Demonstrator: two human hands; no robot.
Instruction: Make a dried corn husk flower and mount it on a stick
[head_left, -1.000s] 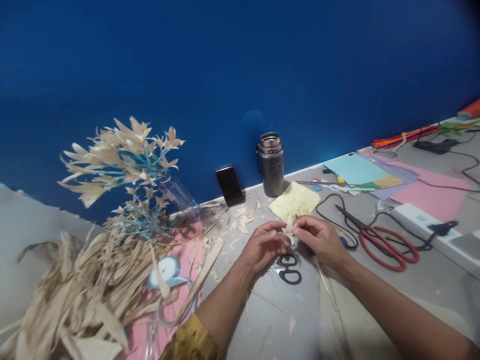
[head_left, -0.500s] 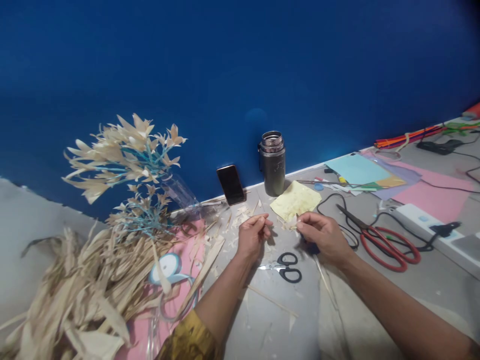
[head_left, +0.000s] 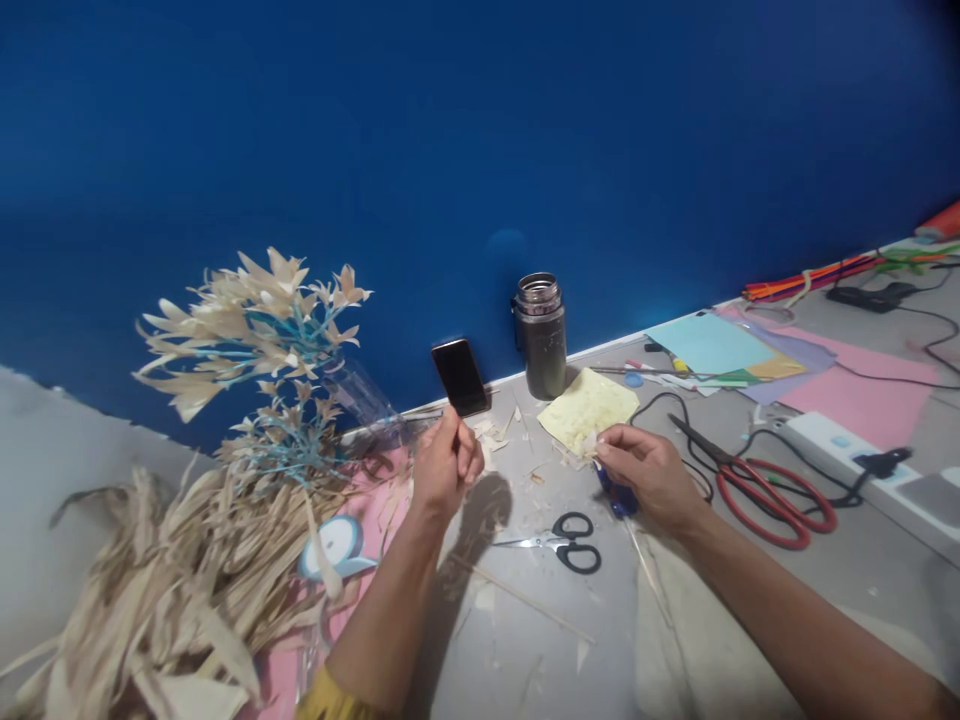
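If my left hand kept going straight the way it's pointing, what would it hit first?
Probably the black phone leaning against the blue wall, just beyond the left hand; depth is hard to judge.

There are 2 hands: 1 left hand (head_left: 448, 462) and 1 right hand (head_left: 646, 470). There are 2 pairs of scissors: 1 black-handled pair (head_left: 559, 543) and 1 red-handled pair (head_left: 720, 470). There is 1 phone (head_left: 460, 377), 1 metal flask (head_left: 541, 340), 1 yellow sheet (head_left: 589, 408), 1 blue ribbon roll (head_left: 335, 543) and 1 small husk piece (head_left: 590, 441).
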